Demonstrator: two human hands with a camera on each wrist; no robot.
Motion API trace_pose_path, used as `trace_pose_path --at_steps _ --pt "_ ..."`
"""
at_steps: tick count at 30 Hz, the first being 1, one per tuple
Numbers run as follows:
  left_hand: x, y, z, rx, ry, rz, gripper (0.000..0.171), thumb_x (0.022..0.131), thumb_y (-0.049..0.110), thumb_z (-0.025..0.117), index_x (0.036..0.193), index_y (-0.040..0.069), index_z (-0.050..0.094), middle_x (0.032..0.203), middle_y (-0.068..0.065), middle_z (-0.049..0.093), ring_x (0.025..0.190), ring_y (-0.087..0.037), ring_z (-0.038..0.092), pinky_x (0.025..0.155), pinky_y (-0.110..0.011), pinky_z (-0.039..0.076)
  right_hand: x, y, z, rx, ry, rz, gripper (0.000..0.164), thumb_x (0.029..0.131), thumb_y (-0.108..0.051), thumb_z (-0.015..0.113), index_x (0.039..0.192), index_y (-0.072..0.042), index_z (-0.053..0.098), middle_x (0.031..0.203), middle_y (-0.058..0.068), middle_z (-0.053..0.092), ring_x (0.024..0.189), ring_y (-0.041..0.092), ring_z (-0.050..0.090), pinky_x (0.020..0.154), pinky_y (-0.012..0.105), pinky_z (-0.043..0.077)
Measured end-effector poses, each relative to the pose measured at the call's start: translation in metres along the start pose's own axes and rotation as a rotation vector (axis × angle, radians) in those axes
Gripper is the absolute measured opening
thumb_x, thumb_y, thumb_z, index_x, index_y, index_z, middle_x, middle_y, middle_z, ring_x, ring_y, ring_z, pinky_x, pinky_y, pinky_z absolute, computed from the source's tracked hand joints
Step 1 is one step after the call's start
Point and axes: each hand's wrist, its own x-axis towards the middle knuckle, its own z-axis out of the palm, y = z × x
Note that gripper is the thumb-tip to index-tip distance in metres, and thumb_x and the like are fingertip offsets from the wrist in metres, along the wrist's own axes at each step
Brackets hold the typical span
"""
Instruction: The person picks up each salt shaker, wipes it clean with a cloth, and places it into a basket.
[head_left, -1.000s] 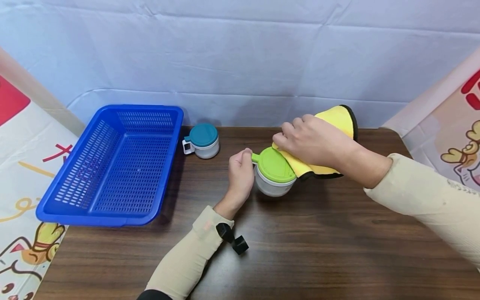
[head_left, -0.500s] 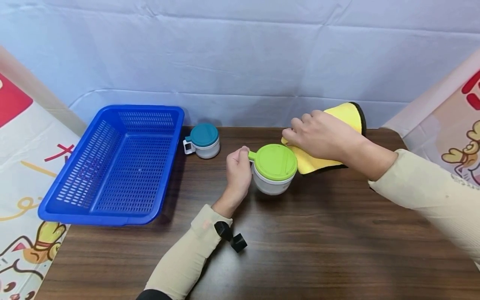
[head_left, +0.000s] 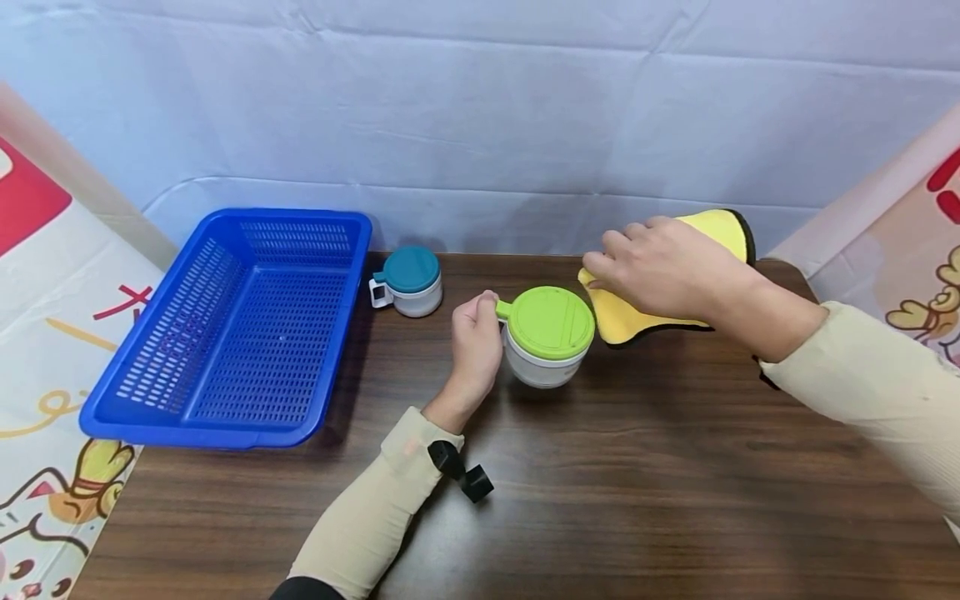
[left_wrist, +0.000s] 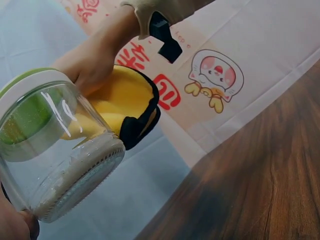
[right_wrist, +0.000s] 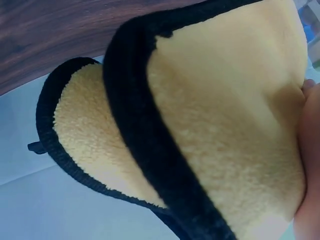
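Note:
My left hand (head_left: 477, 346) grips the handle of a clear glass jar with a green lid (head_left: 551, 323). In the left wrist view the glass jar (left_wrist: 55, 150) looks tilted, and whitish contents show near its ribbed base. A yellow cloth with black edging (head_left: 622, 317) is bunched in my right hand (head_left: 660, 267), just right of the lid and apart from it in the head view. The right wrist view is mostly filled by the folded cloth (right_wrist: 225, 100), with its fuzzy side showing; only a bit of the hand appears at the right edge.
A blue plastic basket (head_left: 348, 333) stands at the left of the brown wooden table (head_left: 600, 500). Between the basket and my left hand sits a second jar with a teal lid (head_left: 411, 271). White sheeting (head_left: 480, 125) hangs behind the table, with printed cloths at both sides.
My right hand has drawn the cloth off the green lid and moved right with it. The lid now shows whole. My left hand and the jar have shifted only slightly left.

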Motion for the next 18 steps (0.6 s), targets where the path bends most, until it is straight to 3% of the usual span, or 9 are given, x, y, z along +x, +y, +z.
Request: trace_pose_path --at_steps 4,7,12,18 --pt "0.0 0.0 0.0 0.006 0.008 0.01 0.045 0.1 0.007 0.039 0.055 0.012 0.036 0.053 0.004 0.029 0.048 -0.009 0.029 0.048 -0.021 0.023 -0.003 0.002 -0.003 0.021 0.042 0.006 0.043 0.11 -0.034 0.036 0.079 -0.006 0.042 0.063 0.002 0.028 0.049 0.018 0.023 0.046 0.03 0.022" --pt "0.0 -0.001 0.0 0.013 0.013 0.011 0.046 0.1 0.007 0.039 0.055 0.012 0.036 0.053 0.004 0.03 0.047 -0.01 0.029 0.047 -0.021 0.022 -0.004 0.002 -0.006 0.029 0.06 0.006 0.053 0.112 -0.04 0.018 0.079 -0.006 0.043 0.063 0.001 0.028 0.049 0.018 0.024 0.046 0.03 0.022" --pt "0.001 -0.002 -0.001 0.02 0.013 0.017 0.046 0.1 0.007 0.039 0.055 0.012 0.036 0.052 0.004 0.031 0.046 -0.01 0.029 0.046 -0.021 0.022 -0.005 0.001 -0.011 0.023 0.083 -0.007 0.052 0.111 -0.04 0.019 0.079 -0.007 0.043 0.063 0.001 0.028 0.049 0.019 0.025 0.047 0.03 0.022" --pt "0.002 -0.002 -0.001 0.025 0.007 0.022 0.046 0.1 0.008 0.039 0.055 0.012 0.036 0.052 0.004 0.031 0.047 -0.01 0.03 0.047 -0.022 0.023 -0.009 0.0 -0.016 0.0 0.166 -0.044 0.048 0.111 -0.037 0.025 0.079 -0.006 0.043 0.063 0.001 0.027 0.049 0.018 0.022 0.047 0.029 0.02"
